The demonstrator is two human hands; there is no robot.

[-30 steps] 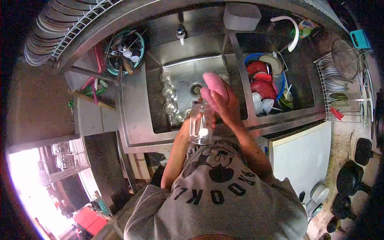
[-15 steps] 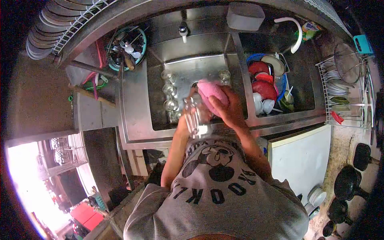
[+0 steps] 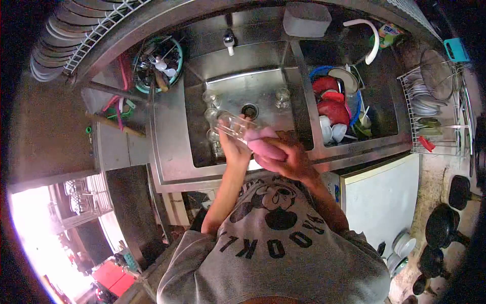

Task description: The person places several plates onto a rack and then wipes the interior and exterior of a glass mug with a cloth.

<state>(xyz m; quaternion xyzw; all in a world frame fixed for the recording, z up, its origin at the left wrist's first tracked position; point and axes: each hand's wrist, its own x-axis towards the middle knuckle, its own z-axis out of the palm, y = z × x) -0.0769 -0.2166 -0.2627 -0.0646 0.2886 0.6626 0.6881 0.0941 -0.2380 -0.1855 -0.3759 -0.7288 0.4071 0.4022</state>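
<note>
A clear drinking glass lies tilted in my left hand, whose fingers wrap around it. My right hand is closed on a pink cloth and presses it against the near right end of the glass. Both hands are over the front of the left basin of a steel sink. Several glasses stand along that basin's left side, partly hidden by my left hand. Another glass stands at its right, past the drain.
In the right basin, a blue basin holds red and white dishes. A bowl of cutlery sits at the sink's left, and a dish rack at the right. The faucet is behind the left basin; a white tub stands at the back.
The glass has swung from upright near my chest to lying tilted farther over the basin. The pink cloth has moved down and toward me, onto the end of the glass.
</note>
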